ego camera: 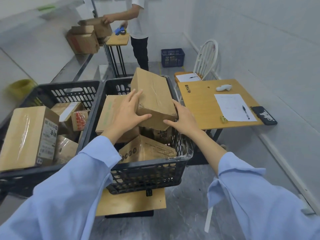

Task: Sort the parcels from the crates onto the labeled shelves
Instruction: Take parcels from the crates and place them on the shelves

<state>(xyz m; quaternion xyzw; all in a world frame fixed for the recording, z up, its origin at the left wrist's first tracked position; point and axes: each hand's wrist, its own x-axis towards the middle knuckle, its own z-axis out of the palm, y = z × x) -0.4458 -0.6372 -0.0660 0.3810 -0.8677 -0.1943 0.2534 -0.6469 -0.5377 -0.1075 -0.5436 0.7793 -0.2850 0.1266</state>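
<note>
A creased, taped cardboard box (154,96) is clasped by left hand (128,112) and right hand (182,119) over a black lattice crate (147,172).

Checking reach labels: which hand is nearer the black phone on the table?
Right. The right hand grips the right side of the box, with the phone off to its right. The left hand grips the box's left side, farther away.
</note>
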